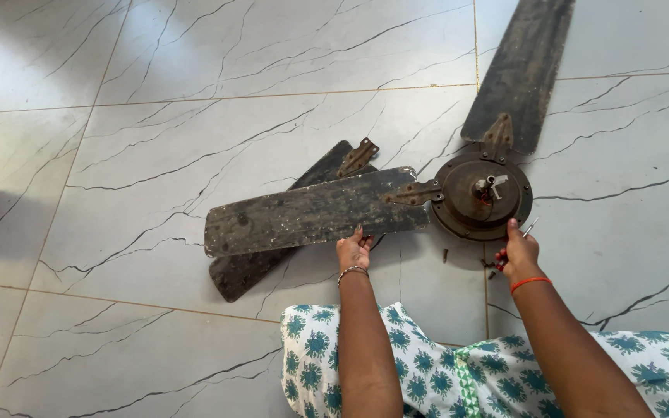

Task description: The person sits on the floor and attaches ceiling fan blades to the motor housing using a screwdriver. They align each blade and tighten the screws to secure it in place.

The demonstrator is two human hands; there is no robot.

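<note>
A dismantled ceiling fan is seen lying on the floor [156, 155], which is laid with pale, dark-veined tiles. The round motor housing [480, 195] is rusty brown, and a short shaft stands up at its centre. One dark blade [522, 70] is fixed to it and points away; a second blade [311, 217] is joined at its bracket and lies to the left. A third blade [272, 248] lies loose beneath the second. The near edge of the second blade is touched by the left hand [354, 251]. A thin metal tool [530, 227] is held in the right hand [519, 255], just beside the housing. Small dark screws [445, 254] are scattered between the hands.
</note>
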